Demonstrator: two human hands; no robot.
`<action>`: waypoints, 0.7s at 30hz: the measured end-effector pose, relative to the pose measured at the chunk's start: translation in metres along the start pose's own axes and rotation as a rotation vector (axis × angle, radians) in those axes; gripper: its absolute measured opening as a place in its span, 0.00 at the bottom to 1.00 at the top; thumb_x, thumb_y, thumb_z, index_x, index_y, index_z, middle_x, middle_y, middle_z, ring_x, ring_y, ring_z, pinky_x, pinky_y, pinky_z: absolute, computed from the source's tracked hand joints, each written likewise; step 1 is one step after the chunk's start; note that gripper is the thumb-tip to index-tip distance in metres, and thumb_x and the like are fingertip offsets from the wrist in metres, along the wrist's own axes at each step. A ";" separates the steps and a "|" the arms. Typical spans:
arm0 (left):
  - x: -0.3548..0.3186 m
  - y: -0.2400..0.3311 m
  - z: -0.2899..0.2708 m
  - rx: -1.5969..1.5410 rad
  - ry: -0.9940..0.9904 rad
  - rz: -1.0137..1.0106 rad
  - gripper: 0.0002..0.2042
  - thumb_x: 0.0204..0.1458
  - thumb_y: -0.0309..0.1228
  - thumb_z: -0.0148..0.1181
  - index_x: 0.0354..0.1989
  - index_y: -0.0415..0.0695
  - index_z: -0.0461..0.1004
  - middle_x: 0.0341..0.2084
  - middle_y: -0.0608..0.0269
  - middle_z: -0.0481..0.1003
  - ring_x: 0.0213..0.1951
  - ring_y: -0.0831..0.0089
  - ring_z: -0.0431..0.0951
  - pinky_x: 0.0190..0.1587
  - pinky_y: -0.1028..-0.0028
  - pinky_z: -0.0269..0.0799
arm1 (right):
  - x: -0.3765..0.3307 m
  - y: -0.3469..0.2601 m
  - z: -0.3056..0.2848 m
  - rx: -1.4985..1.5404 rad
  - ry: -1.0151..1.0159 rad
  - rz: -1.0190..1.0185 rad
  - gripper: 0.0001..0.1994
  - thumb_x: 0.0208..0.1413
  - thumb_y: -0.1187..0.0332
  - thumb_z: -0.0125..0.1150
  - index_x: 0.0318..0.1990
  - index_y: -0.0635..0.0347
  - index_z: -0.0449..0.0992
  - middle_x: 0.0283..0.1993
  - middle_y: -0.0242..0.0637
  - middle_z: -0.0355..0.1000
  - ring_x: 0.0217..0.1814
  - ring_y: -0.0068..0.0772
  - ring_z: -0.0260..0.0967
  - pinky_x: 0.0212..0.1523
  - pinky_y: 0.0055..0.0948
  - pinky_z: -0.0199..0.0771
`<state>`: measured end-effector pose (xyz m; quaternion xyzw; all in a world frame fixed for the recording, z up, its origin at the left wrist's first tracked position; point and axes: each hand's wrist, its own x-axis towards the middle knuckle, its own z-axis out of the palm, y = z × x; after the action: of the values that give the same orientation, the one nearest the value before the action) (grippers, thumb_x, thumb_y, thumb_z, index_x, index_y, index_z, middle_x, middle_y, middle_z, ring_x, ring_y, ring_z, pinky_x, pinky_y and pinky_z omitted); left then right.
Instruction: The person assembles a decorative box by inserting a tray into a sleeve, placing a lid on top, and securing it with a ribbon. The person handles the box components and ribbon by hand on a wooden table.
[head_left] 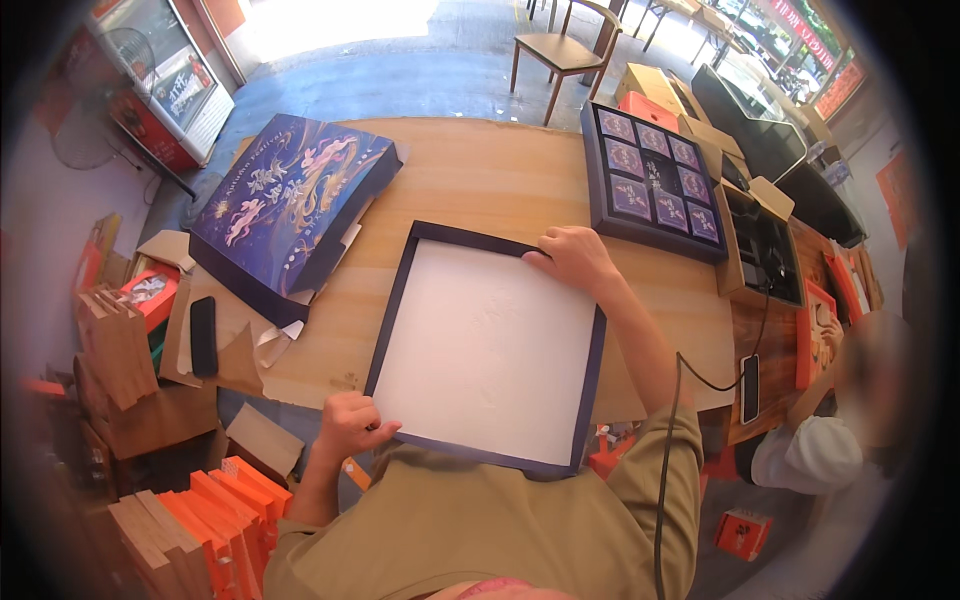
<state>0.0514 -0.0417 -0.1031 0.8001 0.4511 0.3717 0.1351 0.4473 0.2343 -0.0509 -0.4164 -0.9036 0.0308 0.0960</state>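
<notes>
A square, shallow box lid (480,350) lies between my hands, its white inside facing up and its dark navy walls standing around it. My left hand (357,424) is closed on the near left corner, thumb along the rim. At the far right, my right hand (577,260) grips the far wall, with the thumb over the edge and fingers hidden outside. The lid's near edge reaches my olive shirt. On the left of the table sits a purple-blue decorated box (290,200). To the far right is an open navy box (650,175) holding several small square purple packs.
A black phone (203,336) rests at the table's left, near cardboard boxes and stacked orange boxes (225,510). A black cable (668,480) runs past my right arm to another phone (750,388). At the right, another person's hand (830,335) is over an orange tray. A chair (562,52) stands beyond.
</notes>
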 end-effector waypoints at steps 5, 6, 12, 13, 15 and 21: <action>-0.002 -0.004 0.002 -0.036 0.026 -0.010 0.25 0.45 0.37 0.80 0.10 0.49 0.63 0.10 0.66 0.62 0.14 0.64 0.64 0.18 0.66 0.54 | 0.033 -0.013 0.031 0.089 0.122 -0.144 0.15 0.66 0.57 0.62 0.36 0.62 0.79 0.35 0.44 0.79 0.43 0.51 0.80 0.44 0.46 0.79; -0.002 -0.003 0.002 -0.042 0.031 -0.012 0.26 0.45 0.37 0.80 0.10 0.49 0.63 0.10 0.66 0.62 0.14 0.64 0.64 0.18 0.66 0.54 | 0.037 -0.017 0.029 0.084 0.090 -0.128 0.16 0.66 0.56 0.62 0.36 0.62 0.79 0.36 0.44 0.79 0.43 0.51 0.80 0.44 0.47 0.79; -0.001 -0.004 0.002 -0.026 0.028 -0.005 0.25 0.44 0.37 0.80 0.10 0.49 0.64 0.10 0.66 0.64 0.14 0.65 0.65 0.18 0.66 0.55 | 0.067 -0.037 0.025 0.031 -0.091 -0.047 0.17 0.67 0.54 0.62 0.37 0.61 0.78 0.35 0.44 0.79 0.42 0.51 0.80 0.44 0.47 0.78; -0.001 -0.004 0.002 -0.026 0.029 -0.001 0.25 0.44 0.37 0.80 0.10 0.49 0.64 0.10 0.66 0.64 0.14 0.65 0.65 0.18 0.66 0.56 | 0.069 -0.039 0.036 0.087 0.028 -0.096 0.18 0.67 0.53 0.62 0.37 0.61 0.79 0.34 0.44 0.79 0.42 0.51 0.80 0.43 0.47 0.78; -0.001 -0.006 0.002 -0.021 0.031 0.002 0.26 0.44 0.36 0.80 0.10 0.49 0.64 0.10 0.66 0.65 0.14 0.65 0.66 0.18 0.66 0.56 | 0.076 -0.044 0.039 0.122 0.068 -0.112 0.18 0.66 0.52 0.62 0.38 0.60 0.80 0.34 0.44 0.79 0.42 0.51 0.80 0.43 0.48 0.78; -0.004 -0.004 0.005 -0.034 0.046 -0.010 0.26 0.45 0.37 0.80 0.10 0.49 0.63 0.10 0.66 0.65 0.14 0.65 0.65 0.18 0.67 0.56 | 0.110 -0.060 0.046 0.067 -0.122 -0.034 0.16 0.66 0.53 0.63 0.41 0.60 0.80 0.37 0.45 0.80 0.44 0.52 0.80 0.44 0.49 0.78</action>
<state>0.0507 -0.0421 -0.1107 0.7866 0.4516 0.3969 0.1404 0.3236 0.2795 -0.0717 -0.3951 -0.9131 0.0846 0.0553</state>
